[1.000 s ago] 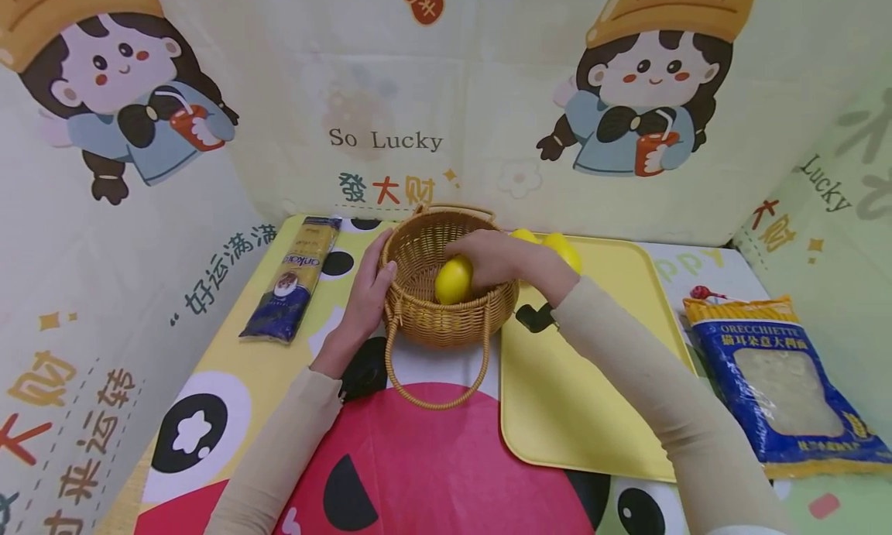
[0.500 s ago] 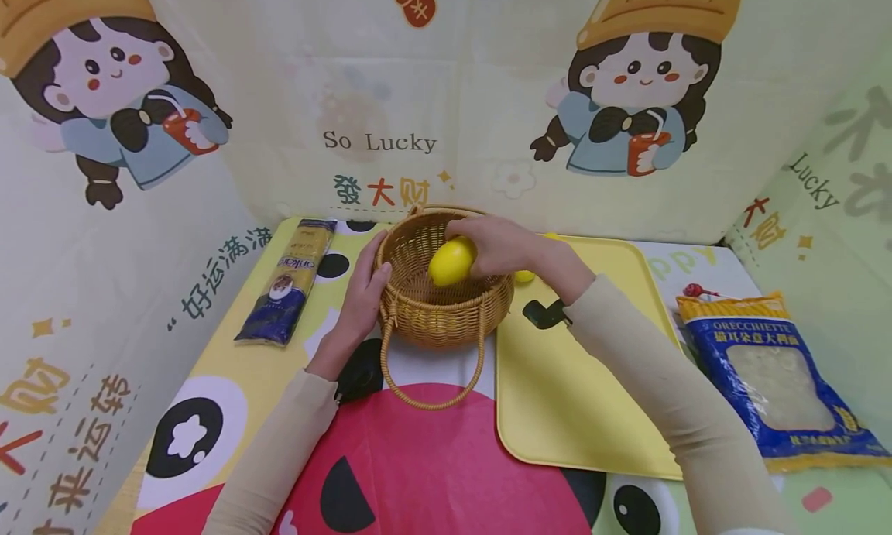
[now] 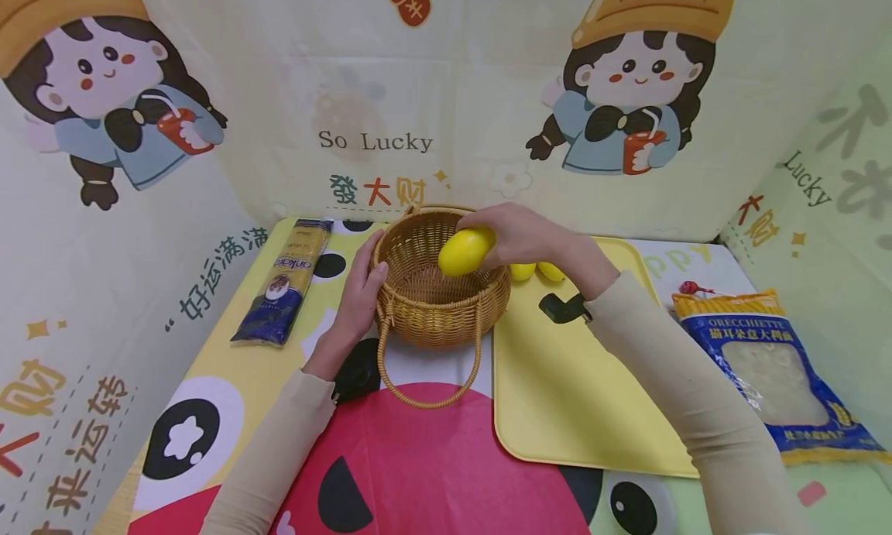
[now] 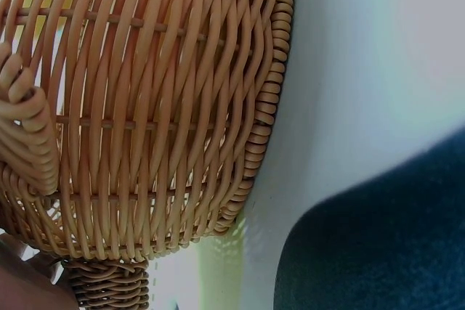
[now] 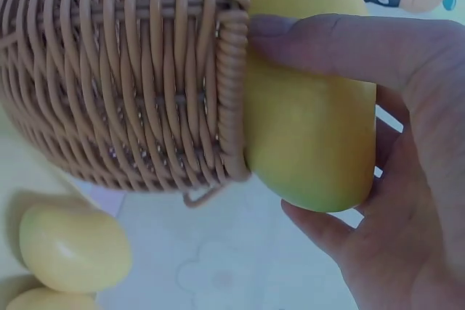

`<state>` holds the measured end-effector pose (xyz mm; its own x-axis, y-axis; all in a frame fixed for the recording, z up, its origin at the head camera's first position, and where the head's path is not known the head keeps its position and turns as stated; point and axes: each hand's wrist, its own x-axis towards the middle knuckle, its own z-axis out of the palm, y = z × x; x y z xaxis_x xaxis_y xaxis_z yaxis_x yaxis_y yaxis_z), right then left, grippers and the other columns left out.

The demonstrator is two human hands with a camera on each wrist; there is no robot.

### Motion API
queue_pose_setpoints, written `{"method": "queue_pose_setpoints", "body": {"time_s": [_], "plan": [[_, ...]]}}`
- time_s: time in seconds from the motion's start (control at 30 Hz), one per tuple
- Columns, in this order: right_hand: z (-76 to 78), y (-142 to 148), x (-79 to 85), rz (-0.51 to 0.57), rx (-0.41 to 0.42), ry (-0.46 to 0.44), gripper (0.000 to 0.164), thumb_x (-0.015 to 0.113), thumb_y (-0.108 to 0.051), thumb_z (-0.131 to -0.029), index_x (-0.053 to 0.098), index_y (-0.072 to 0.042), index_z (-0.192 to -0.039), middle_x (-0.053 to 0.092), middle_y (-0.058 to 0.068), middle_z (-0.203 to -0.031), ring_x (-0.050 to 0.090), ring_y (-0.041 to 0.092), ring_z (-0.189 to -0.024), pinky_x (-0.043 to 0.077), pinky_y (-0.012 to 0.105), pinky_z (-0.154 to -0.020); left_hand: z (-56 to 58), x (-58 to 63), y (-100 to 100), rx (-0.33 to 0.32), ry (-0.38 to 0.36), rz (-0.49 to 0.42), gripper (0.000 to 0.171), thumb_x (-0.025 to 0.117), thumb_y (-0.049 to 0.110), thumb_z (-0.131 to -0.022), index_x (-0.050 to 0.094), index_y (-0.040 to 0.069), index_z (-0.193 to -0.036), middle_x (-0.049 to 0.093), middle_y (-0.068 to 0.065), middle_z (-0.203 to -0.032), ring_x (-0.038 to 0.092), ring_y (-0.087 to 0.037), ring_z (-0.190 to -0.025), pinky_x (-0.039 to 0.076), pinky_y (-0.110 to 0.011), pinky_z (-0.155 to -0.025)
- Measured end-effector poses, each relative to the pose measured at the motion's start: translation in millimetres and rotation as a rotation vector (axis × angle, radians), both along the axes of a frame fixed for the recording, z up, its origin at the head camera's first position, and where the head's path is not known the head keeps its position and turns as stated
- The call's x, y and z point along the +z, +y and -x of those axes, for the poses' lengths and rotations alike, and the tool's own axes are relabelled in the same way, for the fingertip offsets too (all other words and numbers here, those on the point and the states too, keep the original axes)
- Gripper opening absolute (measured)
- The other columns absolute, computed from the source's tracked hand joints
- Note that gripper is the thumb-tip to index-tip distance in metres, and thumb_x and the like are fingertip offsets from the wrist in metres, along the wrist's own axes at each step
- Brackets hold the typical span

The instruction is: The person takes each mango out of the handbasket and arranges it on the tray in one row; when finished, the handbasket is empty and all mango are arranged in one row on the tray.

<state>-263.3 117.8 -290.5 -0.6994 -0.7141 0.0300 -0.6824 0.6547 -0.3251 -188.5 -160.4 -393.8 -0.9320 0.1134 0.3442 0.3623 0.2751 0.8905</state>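
A smooth yellow mango (image 3: 465, 252), greenish at one end in the right wrist view, is in my right hand (image 3: 524, 234). Thumb and fingers grip it at the right side of the basket's opening, overlapping the rim. The brown wicker basket (image 3: 446, 322) stands at the table's middle, its front handle hanging down and no other fruit showing inside. My left hand (image 3: 358, 291) holds the basket's left side, thumb over the rim and fingers partly hidden behind. Two more mangoes (image 5: 76, 248) lie right of the basket, partly hidden by my right hand in the head view.
A yellow tray (image 3: 578, 396) lies right of the basket, under my right forearm. Farther right are a blue orecchiette bag (image 3: 773, 372) and a red lollipop (image 3: 688, 287). A pasta packet (image 3: 282, 283) lies at the left. Printed cloth walls (image 3: 474, 94) stand behind and at both sides.
My right hand has raised the mango from inside the basket up to its rim, moving right. The left hand keeps its hold on the basket. The head view has shifted slightly.
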Motion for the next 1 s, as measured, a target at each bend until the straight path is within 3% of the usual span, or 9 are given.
{"method": "queue_pose_setpoints", "body": {"time_s": [0.27, 0.63, 0.87, 1.0], "plan": [[-1.5, 20, 8.2, 0.063, -0.094, -0.014, 0.066, 0.082, -0.025, -0.074, 0.06, -0.022, -0.137, 0.064, -0.003, -0.133, 0.057, 0.02, -0.109, 0.046, 0.041, -0.097, 0.7, 0.2, 0, -0.005, 0.007, -0.007, 0.057, 0.038, 0.017, -0.104, 0.024, 0.01, -0.158, 0.025, -0.011, -0.163, 0.026, -0.028, -0.15, 0.025, -0.053, -0.121], [3.4, 52, 7.3, 0.087, -0.193, 0.031, 0.061, 0.082, -0.028, -0.077, 0.059, -0.019, -0.133, 0.066, 0.001, -0.122, 0.057, 0.023, -0.101, 0.046, 0.042, -0.091, -1.8, 0.6, 4, 0.037, 0.006, -0.028, 0.057, 0.04, 0.013, -0.102, 0.026, 0.006, -0.157, 0.027, -0.013, -0.162, 0.027, -0.03, -0.15, 0.025, -0.053, -0.121], [10.5, 82, -4.1, 0.106, -0.317, 0.066, 0.063, 0.079, -0.025, -0.08, 0.055, -0.01, -0.136, 0.064, 0.008, -0.125, 0.057, 0.028, -0.103, 0.047, 0.046, -0.095, 21.5, -32.2, -1, 0.08, 0.054, -0.037, 0.055, 0.04, 0.021, -0.102, 0.03, 0.025, -0.156, 0.032, 0.001, -0.159, 0.032, -0.021, -0.147, 0.03, -0.051, -0.119], [12.9, 101, -10.6, 0.116, -0.4, 0.082, 0.064, 0.078, -0.026, -0.081, 0.053, -0.011, -0.139, 0.062, 0.011, -0.13, 0.056, 0.03, -0.106, 0.046, 0.05, -0.098, 23.4, -33.0, 0, 0.079, 0.06, -0.032, 0.056, 0.04, 0.02, -0.101, 0.03, 0.021, -0.156, 0.032, -0.001, -0.16, 0.032, -0.023, -0.147, 0.029, -0.054, -0.119]]}}
